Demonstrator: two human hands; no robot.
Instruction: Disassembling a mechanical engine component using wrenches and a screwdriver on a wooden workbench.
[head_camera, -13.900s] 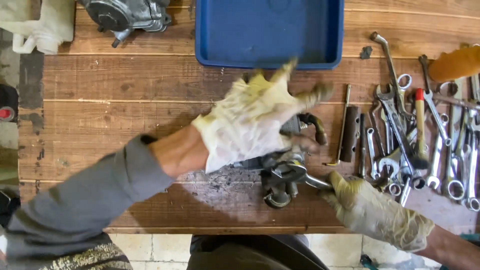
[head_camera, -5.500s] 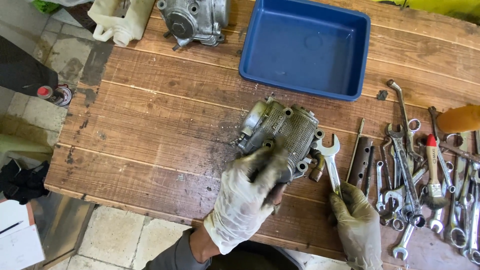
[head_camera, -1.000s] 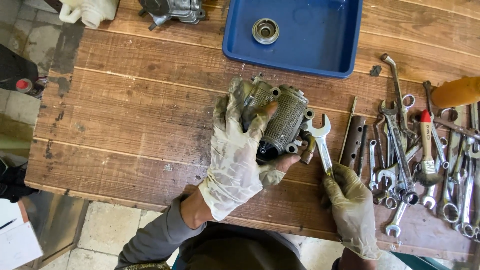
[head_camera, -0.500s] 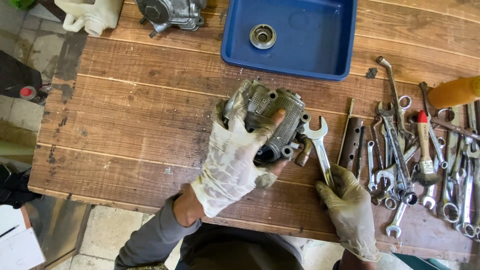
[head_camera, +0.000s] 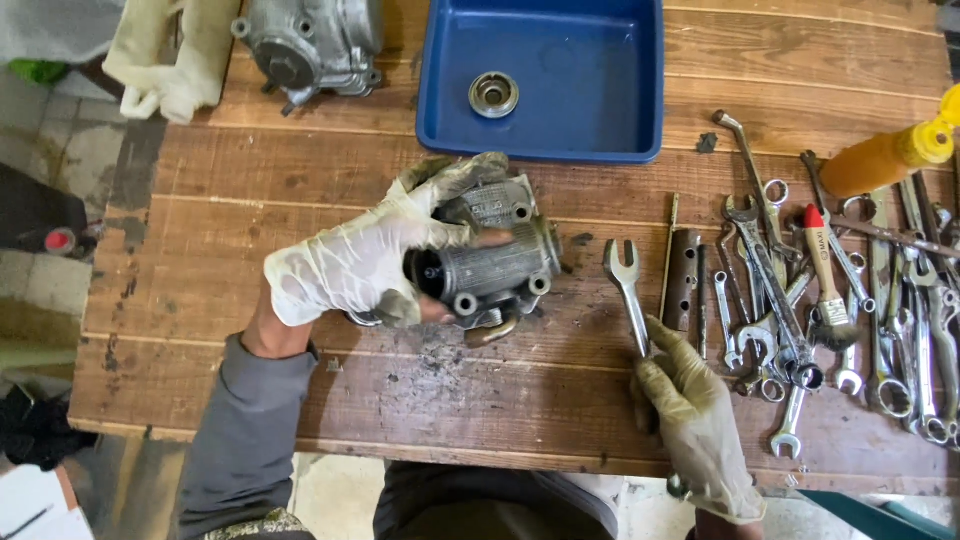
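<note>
My left hand (head_camera: 365, 262), in a dirty white glove, grips a grey metal engine housing (head_camera: 490, 260) and holds it tilted on the wooden workbench (head_camera: 200, 220), with a round bore facing me. My right hand (head_camera: 700, 425), also gloved, holds the handle end of an open-ended spanner (head_camera: 627, 290). The spanner's jaw points away from me and lies just right of the housing, not touching it. A round metal ring part (head_camera: 494, 94) lies inside the blue plastic tray (head_camera: 620, 110) behind the housing.
Several spanners (head_camera: 790, 300) and a red-handled brush (head_camera: 825, 290) lie in a pile on the right. An orange squeeze bottle (head_camera: 885, 158) sits at the far right. Another grey engine casing (head_camera: 305, 42) and a whitish container (head_camera: 175, 60) stand at the back left. A dark metal plate (head_camera: 684, 280) lies beside the spanner.
My left hand has turned the housing so its bore faces me. The spanner has drawn away from the housing to the right. A ring part has appeared in the blue tray since the older frames.
</note>
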